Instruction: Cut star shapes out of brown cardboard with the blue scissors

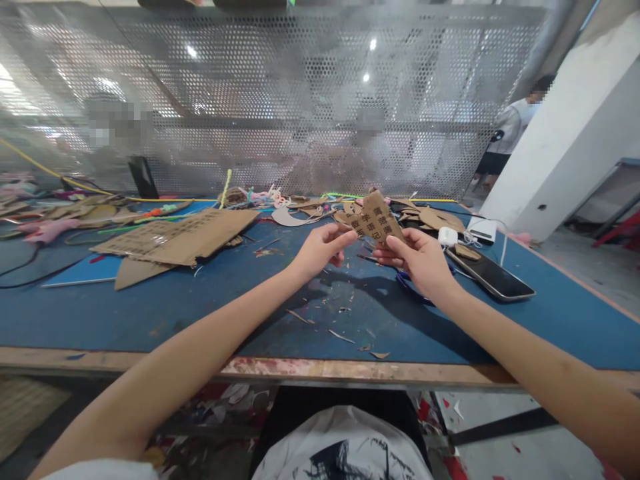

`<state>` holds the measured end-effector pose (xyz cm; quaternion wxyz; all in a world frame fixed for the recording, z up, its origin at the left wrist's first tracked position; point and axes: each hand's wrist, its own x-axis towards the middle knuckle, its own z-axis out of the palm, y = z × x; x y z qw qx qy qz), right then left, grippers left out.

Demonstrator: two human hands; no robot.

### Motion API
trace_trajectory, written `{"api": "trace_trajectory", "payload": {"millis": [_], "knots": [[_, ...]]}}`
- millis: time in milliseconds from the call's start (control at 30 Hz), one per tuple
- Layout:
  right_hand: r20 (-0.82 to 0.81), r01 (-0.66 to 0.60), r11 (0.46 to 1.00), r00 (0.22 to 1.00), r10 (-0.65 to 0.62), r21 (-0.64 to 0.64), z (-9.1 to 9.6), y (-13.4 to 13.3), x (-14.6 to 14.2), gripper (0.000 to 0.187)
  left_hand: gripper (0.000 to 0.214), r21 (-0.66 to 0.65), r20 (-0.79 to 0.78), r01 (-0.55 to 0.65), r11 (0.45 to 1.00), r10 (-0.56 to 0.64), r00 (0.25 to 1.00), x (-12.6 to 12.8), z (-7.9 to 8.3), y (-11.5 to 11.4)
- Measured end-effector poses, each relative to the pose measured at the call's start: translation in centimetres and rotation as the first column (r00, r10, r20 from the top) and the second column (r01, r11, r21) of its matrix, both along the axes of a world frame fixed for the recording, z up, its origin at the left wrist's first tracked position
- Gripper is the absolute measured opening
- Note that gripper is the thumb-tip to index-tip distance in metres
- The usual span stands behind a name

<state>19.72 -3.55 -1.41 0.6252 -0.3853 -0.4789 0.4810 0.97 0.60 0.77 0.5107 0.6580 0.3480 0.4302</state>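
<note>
My right hand (417,260) pinches a small piece of printed brown cardboard (377,220) between thumb and fingers, lifted above the blue table. Close to the cardboard's left edge is my left hand (323,253), its fingers loosely bent and apart; one fingertip looks to be at that edge, but whether it touches I cannot tell. Partly hidden behind my right hand lies a dark blue object (413,287), perhaps scissors handles. Thin cardboard scraps (343,337) are scattered on the table below my hands.
Large cardboard sheets (200,233) lie at left, near a pink glue gun (50,230). To the right are a phone (493,273), a white charger (447,237) and a cable. Cardboard cutouts line the back, before a perforated metal screen (300,100). A person (517,123) stands far right.
</note>
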Motion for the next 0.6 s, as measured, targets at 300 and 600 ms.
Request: {"api": "trace_trajectory", "payload": {"millis": [300, 600], "knots": [[0.956, 0.019, 0.999, 0.294, 0.019, -0.026, 2.7, -1.1, 4.5, 0.044, 0.036, -0.038, 0.233, -0.097, 0.995, 0.103, 0.967, -0.3, 0.4, 0.3], [0.943, 0.040, 0.986, -0.287, 0.167, -0.162, 2.7, -0.6, 6.2, 0.037, 0.024, -0.058, 0.359, -0.148, 0.987, 0.159, 0.920, -1.2, 1.2, 1.4]]}}
